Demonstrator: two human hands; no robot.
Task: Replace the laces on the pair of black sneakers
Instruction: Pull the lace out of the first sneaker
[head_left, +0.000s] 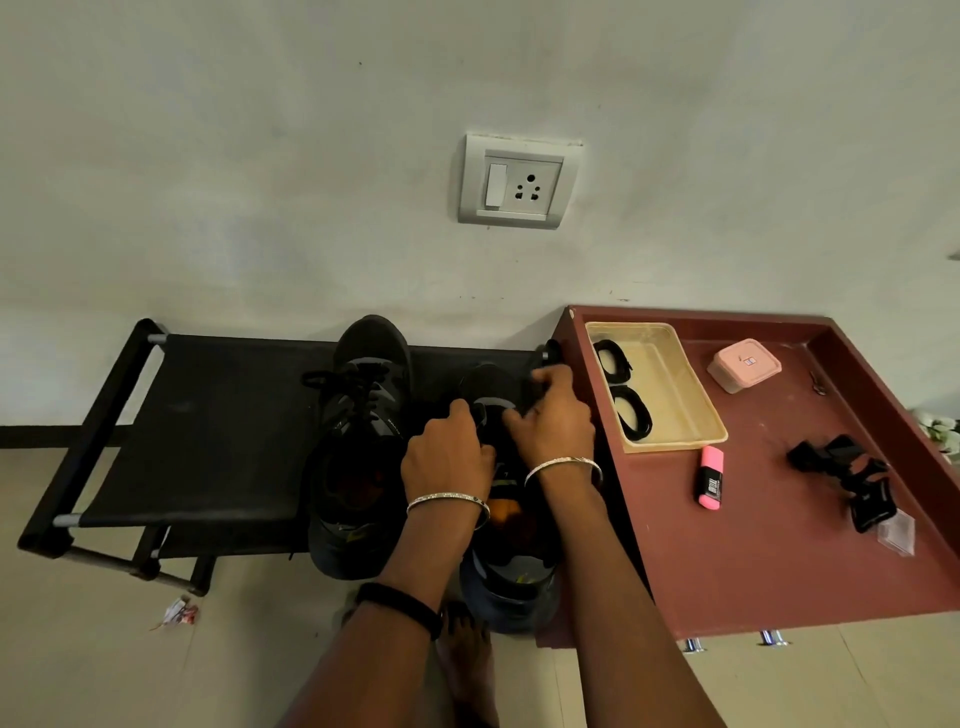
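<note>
The left hand is curled over the lacing area of the sneaker nearest the table, fingers bent down onto its upper, and the right hand grips the same shoe from the far side, its fingers hooked around the upper toward the toe. Whether either hand pinches a lace or only the shoe's fabric I cannot tell, since the knuckles cover the eyelets. Both shoes stand toe-to-wall on a black fabric rack. The other sneaker sits just beside the first and has its old lace threaded, with loose ends spilling to the left. The replacement laces lie as two black coils in a beige tray on the maroon table, untouched (so this looks like an early, unlacing stage, though that is a judgement). A pink highlighter lies just in front of the tray. The risks from here are that the rack's cloth sags under pressure, so a hard tug could tip the shoe toward the table or off the near edge. Black lace on black shoe in dim light also makes a skipped eyelet easy. Old and new laces could be confused if the old ones are dropped into the tray.
</note>
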